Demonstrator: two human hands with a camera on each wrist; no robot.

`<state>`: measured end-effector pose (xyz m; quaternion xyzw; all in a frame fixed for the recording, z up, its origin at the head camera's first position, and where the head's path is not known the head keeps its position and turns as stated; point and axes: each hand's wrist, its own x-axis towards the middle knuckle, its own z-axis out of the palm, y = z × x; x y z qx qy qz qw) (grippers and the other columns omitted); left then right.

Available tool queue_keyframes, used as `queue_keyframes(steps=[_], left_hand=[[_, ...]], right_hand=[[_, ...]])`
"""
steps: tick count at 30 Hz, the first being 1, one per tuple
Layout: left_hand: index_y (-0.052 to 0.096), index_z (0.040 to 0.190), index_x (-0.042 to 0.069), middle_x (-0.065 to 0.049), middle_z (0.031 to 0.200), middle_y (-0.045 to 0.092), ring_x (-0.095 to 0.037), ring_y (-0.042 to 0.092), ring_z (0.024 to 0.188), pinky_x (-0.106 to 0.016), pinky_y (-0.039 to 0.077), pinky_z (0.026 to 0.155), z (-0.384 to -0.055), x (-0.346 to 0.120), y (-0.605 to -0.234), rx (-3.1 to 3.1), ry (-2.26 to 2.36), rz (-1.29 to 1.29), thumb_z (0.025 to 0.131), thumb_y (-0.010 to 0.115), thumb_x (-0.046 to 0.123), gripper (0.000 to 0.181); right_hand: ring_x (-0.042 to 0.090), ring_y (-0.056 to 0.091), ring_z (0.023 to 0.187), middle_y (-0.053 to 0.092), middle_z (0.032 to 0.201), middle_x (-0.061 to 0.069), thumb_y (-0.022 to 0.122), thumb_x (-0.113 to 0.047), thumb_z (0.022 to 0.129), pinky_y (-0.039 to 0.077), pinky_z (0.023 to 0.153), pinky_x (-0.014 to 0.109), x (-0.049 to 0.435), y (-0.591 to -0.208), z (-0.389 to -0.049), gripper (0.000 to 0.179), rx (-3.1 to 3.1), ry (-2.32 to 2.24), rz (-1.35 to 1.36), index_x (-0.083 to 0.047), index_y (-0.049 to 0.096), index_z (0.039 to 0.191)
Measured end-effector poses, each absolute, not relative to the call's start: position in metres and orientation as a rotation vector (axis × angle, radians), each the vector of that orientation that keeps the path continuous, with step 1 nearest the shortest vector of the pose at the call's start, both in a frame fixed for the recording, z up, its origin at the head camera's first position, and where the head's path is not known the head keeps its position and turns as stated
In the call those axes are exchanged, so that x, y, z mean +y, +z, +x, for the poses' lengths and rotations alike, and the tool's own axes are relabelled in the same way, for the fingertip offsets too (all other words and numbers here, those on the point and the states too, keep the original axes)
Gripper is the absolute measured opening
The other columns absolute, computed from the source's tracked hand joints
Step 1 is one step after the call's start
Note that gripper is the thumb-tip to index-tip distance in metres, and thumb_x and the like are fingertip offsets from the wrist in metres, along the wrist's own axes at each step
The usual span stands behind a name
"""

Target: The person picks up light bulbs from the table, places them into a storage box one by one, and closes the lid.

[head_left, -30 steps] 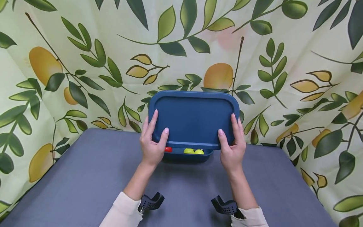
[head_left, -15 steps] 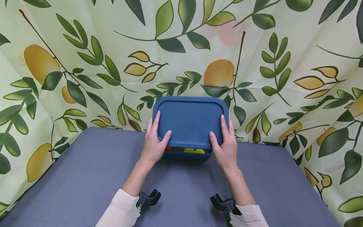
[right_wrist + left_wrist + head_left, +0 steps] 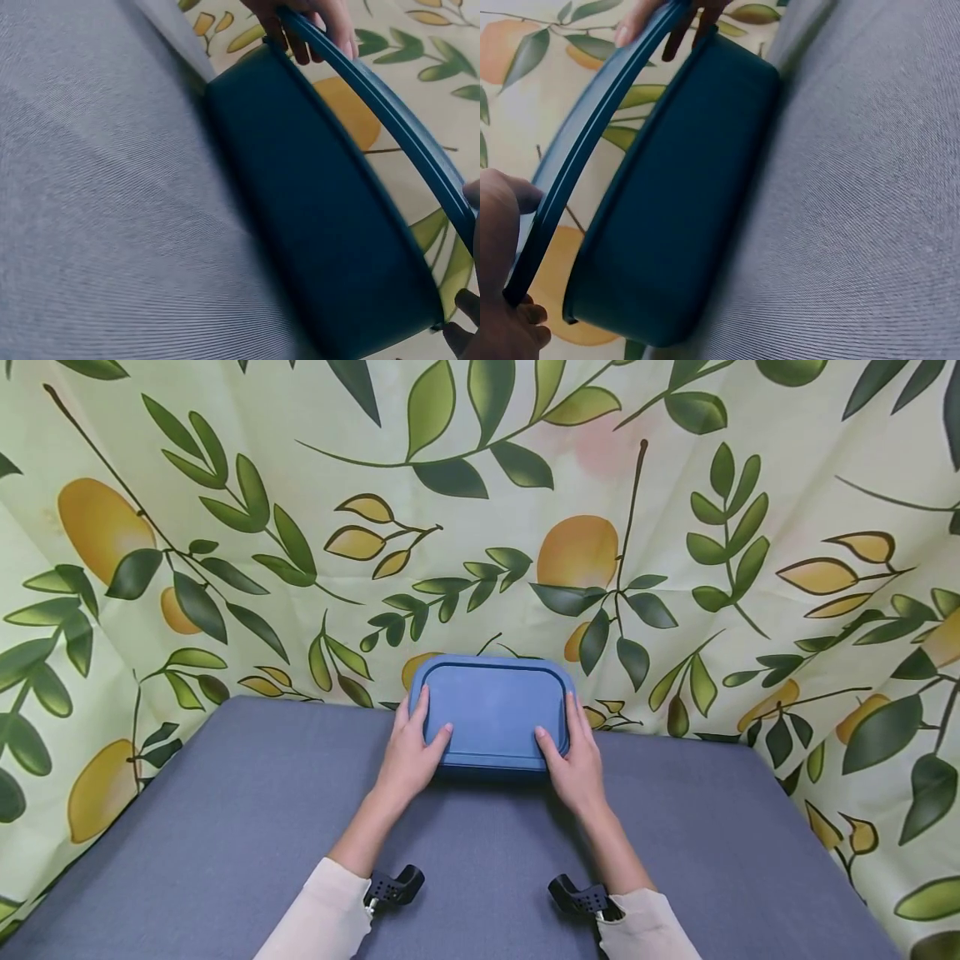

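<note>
A blue rectangular lid with rounded corners is held between both hands. My left hand grips its left edge, thumb on the top face, and my right hand grips the right edge likewise. Beneath it on the table stands a dark blue box. A gap between the lid and the box's rim shows in both wrist views, so the two are apart there. The lid hides the inside of the box in the head view.
The box rests on a table with a grey-blue cloth, towards its far edge. Behind hangs a curtain printed with leaves and fruit. A black wrist mount sits on each forearm, below the cream sleeves.
The lid has come down and away from me over the box, carried by both hands, which are now closer together. The red and yellow items seen earlier inside the box are now covered from view.
</note>
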<state>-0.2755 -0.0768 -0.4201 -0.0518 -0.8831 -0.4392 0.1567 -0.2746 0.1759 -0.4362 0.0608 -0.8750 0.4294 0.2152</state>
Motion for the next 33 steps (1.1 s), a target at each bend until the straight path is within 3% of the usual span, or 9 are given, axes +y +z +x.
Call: queue_keyframes(steps=[12, 25, 33], left_hand=[[0.036, 0.157, 0.010, -0.022, 0.166, 0.026, -0.043, 0.034, 0.150, -0.057, 0.032, 0.120, -0.283, -0.082, -0.438, -2.637, -1.203, -0.086, 0.100, 0.059, 0.032, 0.065], [0.042, 0.155, 0.018, -0.017, 0.166, 0.028, -0.043, 0.037, 0.148, -0.060, 0.034, 0.118, -0.286, -0.082, -0.441, -2.688, -1.204, -0.035, 0.102, 0.053, 0.039, 0.058], [0.045, 0.154, 0.016, -0.018, 0.164, 0.032, -0.043, 0.040, 0.146, -0.060, 0.035, 0.117, -0.287, -0.079, -0.442, -2.694, -1.205, 0.014, 0.100, 0.055, 0.037, 0.058]], right_hand=[[0.035, 0.030, 0.153, 0.033, 0.165, 0.014, 0.061, -0.031, 0.099, 0.026, 0.124, 0.053, 0.176, -0.455, -0.284, 0.068, -2.496, 1.234, 0.053, -0.011, 0.034, 0.158], [0.035, 0.026, 0.155, 0.029, 0.167, 0.014, 0.054, -0.027, 0.103, 0.023, 0.125, 0.053, 0.177, -0.456, -0.286, 0.061, -2.531, 1.318, 0.012, -0.009, 0.033, 0.158], [0.038, 0.025, 0.155, 0.029, 0.166, 0.017, 0.049, -0.021, 0.104, 0.021, 0.125, 0.056, 0.180, -0.457, -0.285, 0.057, -2.540, 1.365, 0.033, -0.009, 0.033, 0.158]])
